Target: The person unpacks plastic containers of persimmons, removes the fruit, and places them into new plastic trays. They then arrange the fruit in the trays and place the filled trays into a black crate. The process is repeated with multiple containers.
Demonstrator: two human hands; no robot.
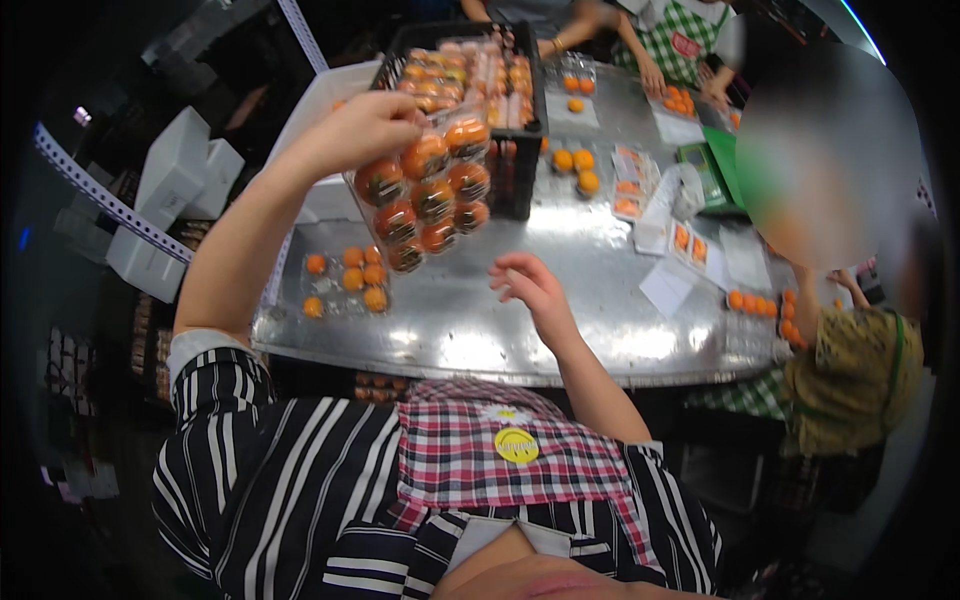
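Note:
My left hand (pixel 370 125) grips the upper edge of a clear plastic pack of round orange fruit (pixel 432 198). The pack hangs tilted above the metal table, and dark patches show on the fruits. My right hand (pixel 532 290) is raised over the table's near middle, fingers apart and holding nothing. Behind the held pack stands a black crate (pixel 512 170) with packs of orange fruit (pixel 440 75) piled in it. Below my left forearm, a partly filled clear tray (pixel 350 282) with several orange fruits lies on the table.
The metal table (pixel 440 320) carries loose orange fruits (pixel 575 165), filled trays (pixel 690 243) and a green box (pixel 710 175) to the right. White foam boxes (pixel 175 160) are stacked at the left. Co-workers stand along the far side and at the right end.

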